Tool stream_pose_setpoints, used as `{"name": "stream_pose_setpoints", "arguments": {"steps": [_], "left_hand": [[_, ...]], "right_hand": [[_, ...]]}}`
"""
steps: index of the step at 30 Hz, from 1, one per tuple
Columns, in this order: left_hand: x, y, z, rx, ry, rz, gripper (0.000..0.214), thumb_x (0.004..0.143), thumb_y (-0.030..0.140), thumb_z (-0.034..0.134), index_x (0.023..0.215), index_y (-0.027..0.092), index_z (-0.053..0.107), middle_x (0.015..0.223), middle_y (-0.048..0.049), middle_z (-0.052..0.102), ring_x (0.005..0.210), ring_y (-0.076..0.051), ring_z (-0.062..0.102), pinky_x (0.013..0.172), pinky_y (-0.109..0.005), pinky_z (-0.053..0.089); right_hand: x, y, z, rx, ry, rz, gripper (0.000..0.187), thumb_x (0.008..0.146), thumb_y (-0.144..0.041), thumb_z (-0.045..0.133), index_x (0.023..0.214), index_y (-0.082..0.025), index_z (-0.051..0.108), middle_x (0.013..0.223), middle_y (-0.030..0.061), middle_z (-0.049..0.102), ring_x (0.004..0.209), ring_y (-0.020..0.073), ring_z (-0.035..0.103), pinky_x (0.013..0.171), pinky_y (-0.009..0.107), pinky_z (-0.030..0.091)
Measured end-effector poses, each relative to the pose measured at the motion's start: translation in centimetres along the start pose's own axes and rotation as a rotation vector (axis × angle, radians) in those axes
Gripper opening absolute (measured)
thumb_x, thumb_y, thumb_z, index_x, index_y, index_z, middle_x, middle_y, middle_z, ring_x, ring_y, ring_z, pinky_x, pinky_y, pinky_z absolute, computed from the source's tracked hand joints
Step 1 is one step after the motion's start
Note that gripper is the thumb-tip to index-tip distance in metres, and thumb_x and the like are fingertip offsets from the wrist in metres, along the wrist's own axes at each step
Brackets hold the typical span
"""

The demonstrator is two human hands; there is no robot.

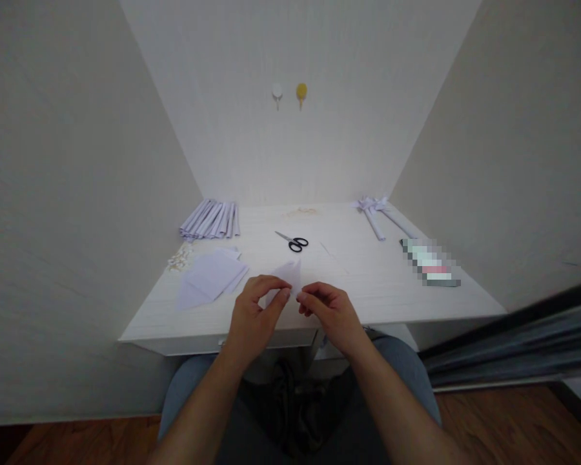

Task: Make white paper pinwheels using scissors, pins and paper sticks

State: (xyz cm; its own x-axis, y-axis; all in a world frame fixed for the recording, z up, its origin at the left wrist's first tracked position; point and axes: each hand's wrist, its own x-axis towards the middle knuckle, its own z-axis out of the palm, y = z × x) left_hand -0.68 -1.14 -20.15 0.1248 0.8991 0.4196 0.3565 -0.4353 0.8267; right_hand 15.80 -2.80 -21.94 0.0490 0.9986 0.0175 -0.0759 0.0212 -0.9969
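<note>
Both my hands meet over the front of the white table, at a small piece of white paper (288,274). My left hand (257,309) pinches the paper's near edge between thumb and fingers. My right hand (330,311) is closed, thumb against fingertips, at the paper's right corner; its grip there is partly hidden. Just beyond the paper lie scissors (293,242) with black handles, blades pointing left. A stack of flat white paper sheets (210,278) is spread to the left of my left hand.
Rolled paper tubes (212,219) lie in a row at the back left, with small pale bits (180,257) in front. More paper rolls (375,219) rest at the back right, near a blurred-out dark-edged object (430,263). Walls enclose the table (368,284) on three sides.
</note>
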Motion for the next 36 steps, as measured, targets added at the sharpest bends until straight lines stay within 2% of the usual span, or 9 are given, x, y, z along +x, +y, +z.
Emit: {"name": "stream_pose_setpoints", "arguments": {"steps": [6, 15, 21, 23, 26, 32, 36], "left_hand": [[-0.2, -0.6, 1.3, -0.019, -0.026, -0.034, 0.011, 0.086, 0.023, 0.066, 0.087, 0.023, 0.077, 0.095, -0.0048, 0.075, 0.096, -0.022, 0.068, 0.09, -0.036, 0.052], [-0.2, -0.9, 1.9, 0.019, -0.037, -0.099, 0.007, 0.087, 0.023, 0.063, 0.084, 0.021, 0.07, 0.088, -0.0023, 0.072, 0.089, -0.02, 0.066, 0.083, -0.034, 0.05], [0.0, -1.3, 2.0, 0.178, -0.018, 0.003, 0.009, 0.084, 0.015, 0.059, 0.085, 0.022, 0.065, 0.089, -0.0033, 0.068, 0.091, -0.022, 0.062, 0.079, -0.033, 0.049], [0.0, -1.7, 2.3, 0.217, -0.017, 0.032, 0.01, 0.084, 0.014, 0.059, 0.085, 0.022, 0.064, 0.089, -0.0038, 0.068, 0.092, -0.023, 0.062, 0.084, -0.036, 0.049], [0.0, -2.3, 2.7, 0.234, -0.027, 0.025, 0.007, 0.084, 0.016, 0.061, 0.083, 0.022, 0.064, 0.087, -0.0041, 0.069, 0.091, -0.024, 0.063, 0.084, -0.037, 0.048], [0.1, -2.8, 3.1, 0.196, -0.049, -0.073, 0.006, 0.085, 0.019, 0.062, 0.082, 0.022, 0.067, 0.082, -0.0021, 0.069, 0.081, -0.021, 0.064, 0.078, -0.033, 0.047], [0.4, -3.0, 2.8, 0.132, -0.059, -0.138, 0.008, 0.085, 0.02, 0.063, 0.085, 0.021, 0.07, 0.087, -0.0031, 0.073, 0.082, -0.02, 0.065, 0.077, -0.032, 0.048]], "right_hand": [[0.6, 1.0, 0.0, 0.012, 0.042, -0.012, 0.026, 0.075, -0.045, 0.074, 0.077, -0.02, 0.072, 0.06, 0.0008, 0.067, 0.059, 0.0168, 0.061, 0.06, 0.03, 0.049], [0.9, 1.4, -0.1, -0.02, 0.11, -0.018, 0.023, 0.073, -0.041, 0.075, 0.076, -0.019, 0.076, 0.062, 0.0025, 0.07, 0.06, 0.0182, 0.063, 0.06, 0.031, 0.05], [0.7, 0.5, -0.8, -0.052, 0.243, -0.07, 0.016, 0.074, -0.033, 0.074, 0.083, -0.021, 0.079, 0.076, 0.0057, 0.076, 0.067, 0.0197, 0.065, 0.064, 0.032, 0.051], [0.5, 0.2, -0.5, -0.038, 0.232, -0.09, 0.016, 0.075, -0.032, 0.074, 0.085, -0.022, 0.078, 0.078, 0.005, 0.076, 0.068, 0.0193, 0.066, 0.065, 0.032, 0.052], [0.5, 0.4, 0.2, 0.0, 0.198, -0.097, 0.027, 0.07, -0.033, 0.078, 0.095, -0.023, 0.076, 0.077, 0.0023, 0.074, 0.071, 0.0196, 0.069, 0.068, 0.032, 0.055], [1.0, 1.6, -0.2, -0.009, 0.193, -0.046, 0.023, 0.066, -0.037, 0.082, 0.078, -0.021, 0.072, 0.075, 0.0047, 0.077, 0.071, 0.0213, 0.072, 0.069, 0.034, 0.057], [0.9, 1.8, -0.6, -0.077, 0.21, -0.034, 0.023, 0.067, -0.039, 0.083, 0.077, -0.02, 0.075, 0.07, 0.004, 0.075, 0.06, 0.0183, 0.065, 0.055, 0.029, 0.05]]}}
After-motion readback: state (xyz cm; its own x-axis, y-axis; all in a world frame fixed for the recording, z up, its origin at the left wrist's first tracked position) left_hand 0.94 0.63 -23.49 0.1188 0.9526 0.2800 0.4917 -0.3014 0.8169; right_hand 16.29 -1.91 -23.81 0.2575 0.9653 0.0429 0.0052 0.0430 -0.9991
